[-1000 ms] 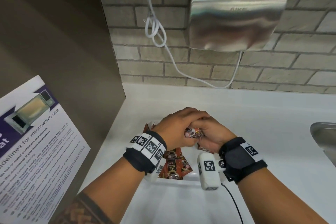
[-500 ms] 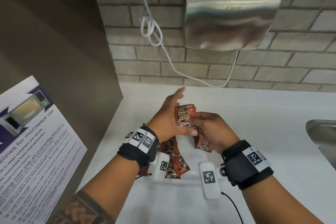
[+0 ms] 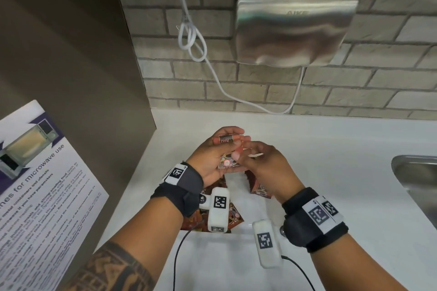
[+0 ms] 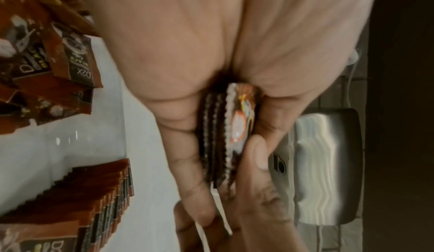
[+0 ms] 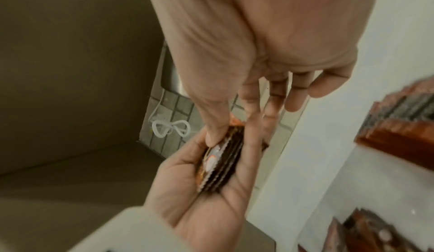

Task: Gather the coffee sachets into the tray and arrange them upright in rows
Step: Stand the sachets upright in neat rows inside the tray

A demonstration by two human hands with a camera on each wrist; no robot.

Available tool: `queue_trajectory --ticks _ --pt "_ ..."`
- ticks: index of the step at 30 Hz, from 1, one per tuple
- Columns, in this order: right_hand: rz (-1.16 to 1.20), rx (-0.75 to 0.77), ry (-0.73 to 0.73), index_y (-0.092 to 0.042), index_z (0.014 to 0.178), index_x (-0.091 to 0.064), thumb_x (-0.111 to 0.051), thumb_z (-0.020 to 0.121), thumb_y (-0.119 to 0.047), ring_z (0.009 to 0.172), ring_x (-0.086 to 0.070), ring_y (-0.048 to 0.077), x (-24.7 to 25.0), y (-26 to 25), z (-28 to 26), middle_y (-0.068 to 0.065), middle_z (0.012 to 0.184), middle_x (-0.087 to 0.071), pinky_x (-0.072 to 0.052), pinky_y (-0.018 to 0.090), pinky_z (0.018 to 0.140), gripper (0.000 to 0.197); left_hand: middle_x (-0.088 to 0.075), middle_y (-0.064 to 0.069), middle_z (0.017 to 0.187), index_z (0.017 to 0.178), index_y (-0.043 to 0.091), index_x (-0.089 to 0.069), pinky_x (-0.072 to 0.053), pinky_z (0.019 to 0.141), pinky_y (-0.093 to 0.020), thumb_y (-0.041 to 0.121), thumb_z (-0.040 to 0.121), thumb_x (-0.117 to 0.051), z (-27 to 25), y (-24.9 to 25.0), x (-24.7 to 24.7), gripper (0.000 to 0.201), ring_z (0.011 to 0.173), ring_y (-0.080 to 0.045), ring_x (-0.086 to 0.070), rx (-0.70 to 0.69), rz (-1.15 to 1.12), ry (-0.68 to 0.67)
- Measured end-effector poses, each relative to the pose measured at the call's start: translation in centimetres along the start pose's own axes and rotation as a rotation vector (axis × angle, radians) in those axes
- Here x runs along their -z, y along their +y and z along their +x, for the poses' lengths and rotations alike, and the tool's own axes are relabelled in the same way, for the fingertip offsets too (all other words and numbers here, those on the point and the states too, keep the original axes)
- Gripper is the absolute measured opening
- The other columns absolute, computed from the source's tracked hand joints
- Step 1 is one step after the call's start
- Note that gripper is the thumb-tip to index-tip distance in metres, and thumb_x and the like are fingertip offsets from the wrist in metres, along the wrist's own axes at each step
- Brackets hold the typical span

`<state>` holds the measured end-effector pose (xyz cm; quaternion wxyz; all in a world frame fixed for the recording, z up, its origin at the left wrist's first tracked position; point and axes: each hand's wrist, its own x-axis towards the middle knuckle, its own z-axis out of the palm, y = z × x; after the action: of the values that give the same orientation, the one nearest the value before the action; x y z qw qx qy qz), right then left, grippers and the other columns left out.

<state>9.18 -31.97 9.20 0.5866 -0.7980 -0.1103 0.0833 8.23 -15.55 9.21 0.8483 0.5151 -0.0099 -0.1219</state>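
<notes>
R hand pinches sachet stack | L hand cups it | blurry, prob. 4-5

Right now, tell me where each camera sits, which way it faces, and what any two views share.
Head: worn on the head, looking forward and down at the white counter; both forearms, left hand and right hand show.
Left wrist: on the left wrist, looking along the palm at the stack of sachets; right fingertips show.
Right wrist: on the right wrist, looking along the hand; left palm shows.
Shared: all three show the stack of sachets and the steel wall dryer; both wrist views show the upright row of sachets.
</notes>
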Motion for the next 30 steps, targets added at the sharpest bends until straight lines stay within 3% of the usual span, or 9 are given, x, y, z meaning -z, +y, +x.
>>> queue_trajectory --ticks 3,6,10,13,15,21,26,30 --pt "-0.048 0.011 0.126 -0.026 0.110 -0.063 -0.078 0.082 -0.046 0.092 -0.066 0.011 0.8 -0.1 0.4 -0.006 0.103 -0.064 -0.050 0.023 0.075 0.038 -0.070 -0.008 0.107 0.126 0.017 -0.056 -0.059 0.058 -0.031 0.010 0.100 -0.059 -0.3 -0.3 0.5 0.027 0.088 -0.024 -0.068 -0.023 0.122 0.022" --pt "-0.012 0.074 0.083 -0.022 0.104 -0.065 -0.076 0.087 -0.033 0.080 -0.069 0.005 1.6 -0.9 0.8 -0.005 0.086 -0.071 -0.050 0.017 0.070 0.022 -0.069 -0.006 0.095 0.121 0.019 -0.058 -0.048 0.047 -0.023 0.007 0.095 -0.066 -0.4 -0.9 0.7 0.030 0.072 -0.019 -0.063 -0.012 0.219 0.019" --pt "-0.025 0.075 -0.094 -0.014 0.098 -0.071 -0.079 0.085 -0.016 0.073 -0.072 0.014 1.9 -1.3 1.2 0.003 0.081 -0.076 -0.055 0.027 0.074 0.015 -0.063 0.004 0.088 0.116 0.022 -0.058 -0.041 0.048 -0.022 -0.002 0.089 -0.072 -0.4 -1.3 0.5 0.039 0.063 -0.018 -0.043 0.013 0.234 -0.001" --pt "-0.016 0.076 -0.099 -0.013 0.095 -0.072 -0.079 0.084 -0.011 0.078 -0.074 0.023 2.4 -1.4 1.6 0.007 0.082 -0.077 -0.058 0.039 0.081 0.014 -0.063 -0.001 0.098 0.119 0.023 -0.056 -0.047 0.055 -0.026 -0.006 0.085 -0.073 -0.8 -1.2 0.7 0.048 0.073 -0.016 -0.059 0.045 0.276 -0.085" --pt "-0.003 0.081 -0.096 -0.013 0.094 -0.073 -0.081 0.082 -0.011 0.083 -0.074 0.028 2.6 -1.5 1.8 0.008 0.085 -0.077 -0.058 0.044 0.088 0.014 -0.063 -0.005 0.100 0.118 0.023 -0.056 -0.049 0.061 -0.027 -0.006 0.084 -0.073 -0.9 -1.3 0.9 0.048 0.081 -0.016 -0.062 0.058 0.289 -0.142" --pt "-0.021 0.123 -0.095 -0.015 0.086 -0.076 -0.082 0.080 -0.010 0.089 -0.071 0.038 3.2 -1.4 2.4 0.012 0.088 -0.076 -0.054 0.057 0.093 0.010 -0.065 0.009 0.083 0.120 0.028 -0.060 -0.052 0.064 -0.026 -0.011 0.089 -0.067 -0.6 -1.9 0.8 0.050 0.078 -0.010 -0.060 0.066 0.364 -0.135" --pt "-0.141 0.159 -0.093 -0.022 0.079 -0.076 -0.082 0.081 -0.019 0.087 -0.070 0.035 3.8 -1.4 2.5 0.006 0.084 -0.076 -0.056 0.052 0.089 0.007 -0.066 0.008 0.079 0.113 0.022 -0.058 -0.049 0.060 -0.028 -0.006 0.089 -0.069 0.0 -2.5 0.5 0.039 0.077 -0.014 -0.061 0.033 0.439 -0.073" --pt "-0.267 0.169 -0.049 -0.027 0.078 -0.074 -0.079 0.084 -0.020 0.079 -0.069 0.016 4.3 -1.2 2.3 -0.005 0.080 -0.075 -0.056 0.031 0.078 0.010 -0.069 0.007 0.086 0.115 0.027 -0.062 -0.049 0.055 -0.029 0.007 0.088 -0.075 0.4 -2.9 0.8 0.036 0.075 -0.015 -0.061 0.009 0.620 0.011"
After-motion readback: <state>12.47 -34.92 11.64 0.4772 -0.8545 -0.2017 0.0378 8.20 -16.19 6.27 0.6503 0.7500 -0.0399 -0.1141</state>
